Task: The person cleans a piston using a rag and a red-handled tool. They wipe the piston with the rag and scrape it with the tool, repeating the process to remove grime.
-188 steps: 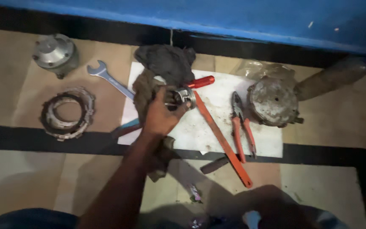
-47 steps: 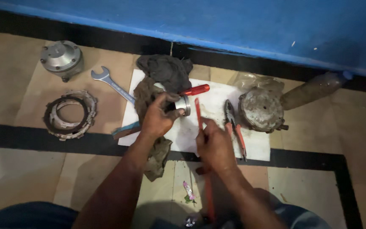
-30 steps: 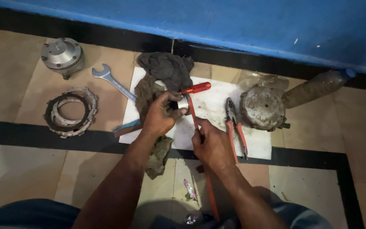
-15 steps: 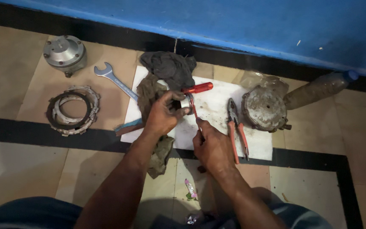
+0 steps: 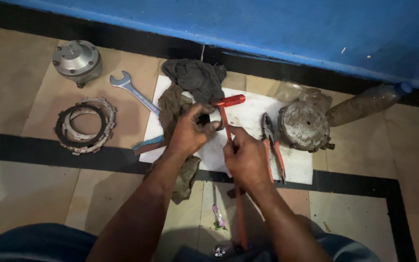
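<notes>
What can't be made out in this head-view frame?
- The small part in the left hand: fingers wrap it, so its shape is unclear.
- The long orange tool: the right hand covers its middle, and its lower end fades into shadow.
- The rag: partly under the left hand and forearm.
- The plastic bottle: contents unreadable through grime.
- Small bits on the floor: too small to identify.

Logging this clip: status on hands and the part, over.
Left hand grips small metal part. Right hand holds long orange tool against it. Pliers beside, clear.
</notes>
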